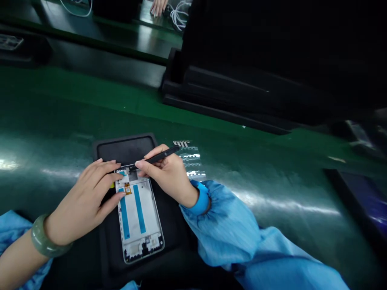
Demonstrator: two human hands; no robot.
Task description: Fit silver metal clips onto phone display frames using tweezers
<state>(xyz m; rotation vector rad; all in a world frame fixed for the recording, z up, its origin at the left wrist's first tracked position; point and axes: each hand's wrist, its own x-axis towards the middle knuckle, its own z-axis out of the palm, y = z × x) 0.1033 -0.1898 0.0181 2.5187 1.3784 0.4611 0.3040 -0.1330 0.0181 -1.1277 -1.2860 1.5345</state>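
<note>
My right hand (166, 175) pinches black tweezers (157, 158), whose tips reach the top of a phone's metal mid-frame (140, 215). The frame lies on a black rubber mat (123, 149), with its long side running toward me. Its pale inner face carries two blue tape strips (139, 208) and a small orange flex part (127, 188). My left hand (84, 197) grips the frame's upper left side, with the thumb on its face and the fingertips at the top edge. A green stone bangle (45, 235) circles my left wrist.
A clear film strip (190, 161) with small parts lies beyond the mat on the glossy green bench (60, 121). Large black equipment (256, 68) stands at the upper right, and a dark tablet-like panel (356, 197) sits right. Another person's hand (159, 6) rests far off near white cables (179, 16).
</note>
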